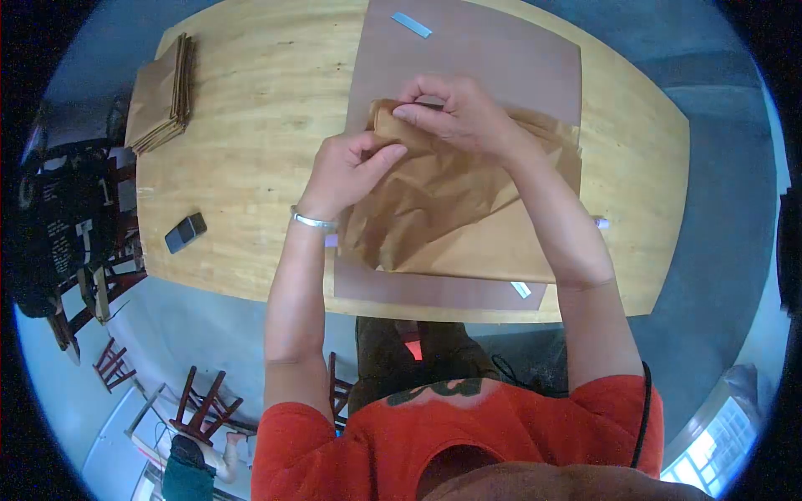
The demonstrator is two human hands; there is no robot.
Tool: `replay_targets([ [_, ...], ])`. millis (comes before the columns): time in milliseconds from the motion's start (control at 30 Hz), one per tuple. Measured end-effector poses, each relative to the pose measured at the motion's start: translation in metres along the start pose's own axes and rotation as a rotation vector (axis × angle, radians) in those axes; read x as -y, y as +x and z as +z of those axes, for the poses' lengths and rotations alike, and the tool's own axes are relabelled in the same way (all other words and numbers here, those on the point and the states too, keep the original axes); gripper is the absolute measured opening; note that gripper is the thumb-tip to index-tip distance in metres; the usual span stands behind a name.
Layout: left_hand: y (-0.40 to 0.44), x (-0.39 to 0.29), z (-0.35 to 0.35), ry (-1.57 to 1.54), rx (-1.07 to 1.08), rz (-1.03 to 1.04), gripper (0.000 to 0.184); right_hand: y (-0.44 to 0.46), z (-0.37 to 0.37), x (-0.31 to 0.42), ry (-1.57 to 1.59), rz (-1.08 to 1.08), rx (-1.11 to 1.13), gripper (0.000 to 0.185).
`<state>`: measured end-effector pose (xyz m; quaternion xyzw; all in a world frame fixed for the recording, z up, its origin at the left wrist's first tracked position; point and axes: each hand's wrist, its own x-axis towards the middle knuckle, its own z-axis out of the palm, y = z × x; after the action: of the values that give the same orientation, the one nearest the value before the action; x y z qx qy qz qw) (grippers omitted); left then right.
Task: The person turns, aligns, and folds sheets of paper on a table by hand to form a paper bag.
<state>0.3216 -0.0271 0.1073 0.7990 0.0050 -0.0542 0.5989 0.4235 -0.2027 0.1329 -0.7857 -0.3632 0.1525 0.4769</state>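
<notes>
A large crumpled sheet or bag of brown paper [451, 200] lies on a mauve-brown mat [468, 50]. My right hand [459, 117] pinches its folded upper left edge between thumb and fingers. Just below and to the left, my left hand [351, 171], with a silver bracelet on the wrist, has thumb and fingers closed on the paper's left edge. The lower part of the paper lies flatter, with a straight front edge. Whether it is a bag or a loose sheet I cannot tell.
A stack of folded brown paper [159, 96] sits at the table's left end, with a dark phone-like device [185, 232] nearer me. Metal strips lie on the mat's far [411, 25] and near [520, 290] parts. Chairs and a person are lower left.
</notes>
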Motion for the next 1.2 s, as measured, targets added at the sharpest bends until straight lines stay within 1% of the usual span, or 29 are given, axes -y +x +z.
replay_targets([
  [33,0.000,-0.001,0.000,0.021,0.006,-0.011,0.018,0.000,-0.001,0.000,-0.027,-0.048,0.004,0.012],
  [67,0.001,-0.003,-0.001,0.043,0.012,-0.021,0.017,0.000,-0.001,0.000,-0.027,-0.051,0.005,0.012],
  [200,-0.001,-0.013,-0.001,-0.022,0.018,-0.010,0.014,-0.001,-0.001,0.002,-0.004,0.003,-0.010,0.013],
  [267,-0.003,-0.015,-0.001,-0.074,-0.085,-0.031,0.012,-0.002,-0.001,0.006,0.002,0.037,-0.023,0.013],
  [300,-0.001,-0.013,0.000,-0.072,-0.085,-0.030,0.012,-0.003,-0.002,0.008,0.021,0.015,-0.031,0.012],
  [367,0.002,-0.013,0.005,-0.254,-0.355,-0.008,0.012,-0.003,-0.002,0.009,0.041,-0.006,-0.039,0.012],
  [400,0.003,-0.014,0.007,-0.254,-0.355,-0.010,0.012,-0.003,-0.001,0.009,0.049,-0.016,-0.041,0.011],
  [467,0.008,-0.030,0.007,-0.369,-0.405,-0.139,0.010,-0.003,0.000,0.009,0.057,-0.025,-0.044,0.010],
  [500,0.009,-0.024,0.005,-0.369,-0.404,-0.139,0.010,-0.004,0.000,0.009,0.044,-0.036,-0.044,0.009],
  [567,0.012,-0.014,-0.003,-0.296,-0.199,-0.161,0.009,-0.005,0.001,0.010,0.036,-0.044,-0.037,0.009],
  [633,0.010,-0.014,0.000,-0.305,-0.204,-0.168,0.009,-0.008,0.001,0.011,0.119,0.013,-0.039,0.010],
  [833,0.009,-0.034,0.001,-0.326,-0.192,-0.175,0.011,-0.006,0.000,0.012,0.192,0.044,-0.109,0.011],
  [900,0.008,-0.035,0.002,-0.317,-0.181,-0.170,0.012,-0.007,-0.002,0.015,0.170,0.041,-0.103,0.011],
  [967,0.008,-0.036,0.002,-0.241,-0.181,-0.146,0.014,-0.007,-0.004,0.015,0.146,0.037,-0.099,0.011],
  [1000,0.007,-0.036,0.002,-0.240,-0.178,-0.143,0.014,-0.006,-0.004,0.014,0.153,0.054,-0.063,0.013],
  [1033,0.006,-0.036,0.001,-0.172,-0.188,-0.139,0.015,-0.006,-0.005,0.012,0.157,0.072,-0.029,0.014],
  [1067,0.005,-0.037,0.000,-0.105,-0.186,-0.130,0.016,-0.006,-0.002,0.012,0.150,0.080,-0.047,0.014],
  [1133,0.003,-0.041,-0.002,0.146,-0.189,-0.065,0.018,-0.008,-0.001,0.010,0.202,-0.086,-0.120,0.021],
  [1200,0.000,-0.044,0.006,0.056,-0.255,-0.029,0.016,-0.019,-0.012,0.015,0.064,-0.063,-0.132,0.029],
])
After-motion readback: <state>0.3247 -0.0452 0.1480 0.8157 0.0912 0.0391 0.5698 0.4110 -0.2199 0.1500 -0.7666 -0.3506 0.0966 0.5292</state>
